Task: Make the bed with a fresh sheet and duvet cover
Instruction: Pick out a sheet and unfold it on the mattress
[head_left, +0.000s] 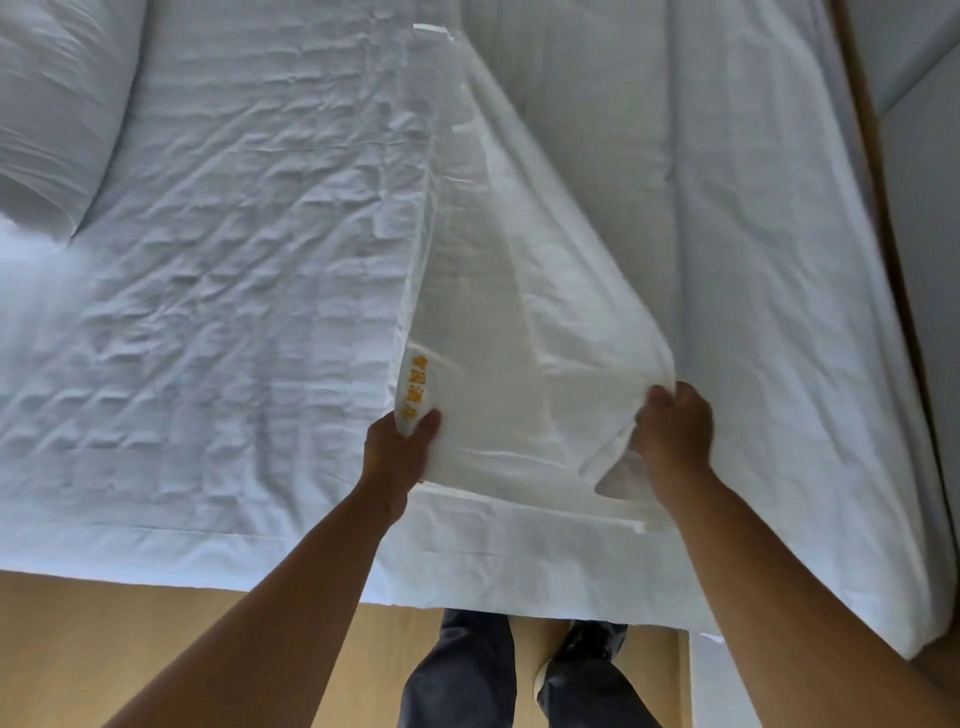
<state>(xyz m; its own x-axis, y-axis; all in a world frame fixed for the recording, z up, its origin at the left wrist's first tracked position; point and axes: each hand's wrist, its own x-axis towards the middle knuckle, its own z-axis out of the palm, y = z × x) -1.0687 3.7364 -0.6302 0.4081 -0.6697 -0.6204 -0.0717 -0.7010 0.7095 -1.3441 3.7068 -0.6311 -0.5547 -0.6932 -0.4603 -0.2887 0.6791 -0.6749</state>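
The bed (779, 291) fills nearly everything ahead, white from edge to edge. Its left half carries a crumpled white layer (234, 270) with a flat hemmed border along the near edge; the right half lies smoother, in long soft ridges running away from the near edge. Up the middle of the bed stretches a folded white cloth (519, 332), whether sheet or duvet cover I cannot tell. Its far end rests on the bed and its near end is lifted just inside the near edge. A pillow (47, 114) sits at the far left corner. Pale wooden floor (130, 634) shows below the near edge, with dark trousers (457, 675) and a dark shoe (587, 644) there. The left hand (397, 452) pinches the cloth's near left corner, thumb on top. The right hand (675, 436) has its fingers curled tight around the bunched near right corner. Orange stitched lettering (413, 387) runs along the fold just above the left thumb.
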